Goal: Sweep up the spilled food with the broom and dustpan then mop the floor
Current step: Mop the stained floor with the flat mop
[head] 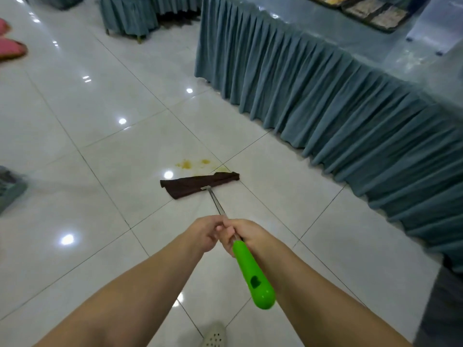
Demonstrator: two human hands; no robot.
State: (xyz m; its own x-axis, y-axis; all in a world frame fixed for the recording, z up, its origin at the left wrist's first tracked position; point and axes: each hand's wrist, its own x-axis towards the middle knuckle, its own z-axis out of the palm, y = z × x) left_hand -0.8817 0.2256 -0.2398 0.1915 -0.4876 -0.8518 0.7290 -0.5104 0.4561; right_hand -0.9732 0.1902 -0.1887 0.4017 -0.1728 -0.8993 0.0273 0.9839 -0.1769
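A mop with a dark brown cloth head (198, 184) lies flat on the white tiled floor (82, 136), its metal shaft running back to a bright green handle (253, 271). My left hand (204, 232) and my right hand (244, 234) both grip the shaft just above the green handle, side by side. A yellow food stain (191, 163) marks the tile just beyond the mop head, with a fainter greenish smear at the cloth's far right end. No broom or dustpan is in view.
A long table with a pleated teal skirt (325, 96) runs along the right, holding food trays (370, 13). Teal-covered chairs (130, 16) stand at the back. Pink cloth (11, 47) lies at the far left. My shoe (215, 335) shows at the bottom.
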